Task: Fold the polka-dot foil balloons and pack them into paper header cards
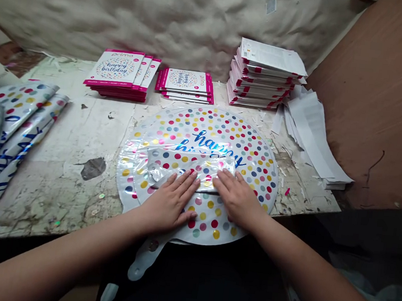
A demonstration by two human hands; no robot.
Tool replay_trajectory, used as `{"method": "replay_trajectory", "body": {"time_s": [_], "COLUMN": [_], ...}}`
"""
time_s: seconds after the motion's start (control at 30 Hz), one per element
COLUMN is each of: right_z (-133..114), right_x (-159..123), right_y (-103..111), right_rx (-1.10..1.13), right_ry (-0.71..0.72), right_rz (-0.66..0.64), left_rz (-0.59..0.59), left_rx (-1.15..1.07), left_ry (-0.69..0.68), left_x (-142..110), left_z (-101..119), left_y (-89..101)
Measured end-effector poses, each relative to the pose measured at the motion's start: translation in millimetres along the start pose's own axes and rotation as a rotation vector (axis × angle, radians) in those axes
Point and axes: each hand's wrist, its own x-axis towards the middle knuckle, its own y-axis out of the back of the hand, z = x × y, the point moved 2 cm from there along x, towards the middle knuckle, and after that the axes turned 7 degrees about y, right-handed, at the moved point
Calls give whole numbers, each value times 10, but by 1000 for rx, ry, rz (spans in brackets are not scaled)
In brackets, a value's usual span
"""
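Observation:
A stack of flat round foil balloons, white with coloured dots and blue "happy birthday" lettering, lies at the table's front edge. On top sits a folded balloon strip. My left hand presses flat on the strip's near left part, fingers stretched out together. My right hand lies flat on its right end, fingers extended. Neither hand grips anything. The balloons' valve tail hangs over the table edge toward me.
Pink-edged "happy birthday" cards lie in two piles at the back, with a taller stack to the right. White paper strips lie beside a brown board. More balloons sit at the left on the worn table.

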Motion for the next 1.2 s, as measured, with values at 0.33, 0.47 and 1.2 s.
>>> {"method": "replay_trajectory", "body": {"time_s": [0.33, 0.47, 1.2], "right_z": [-256, 92, 440], "right_x": [-295, -464, 372], "right_y": [169, -79, -116], "right_rx": [220, 320, 1085], "right_ry": [118, -306, -981], "right_rz": [421, 426, -102], "left_rz": [30, -8, -379], "left_rx": [-83, -220, -817], "left_ry": [116, -106, 676], "left_x": [104, 96, 406], "left_z": [82, -59, -270], "left_y": [167, 152, 409]}}
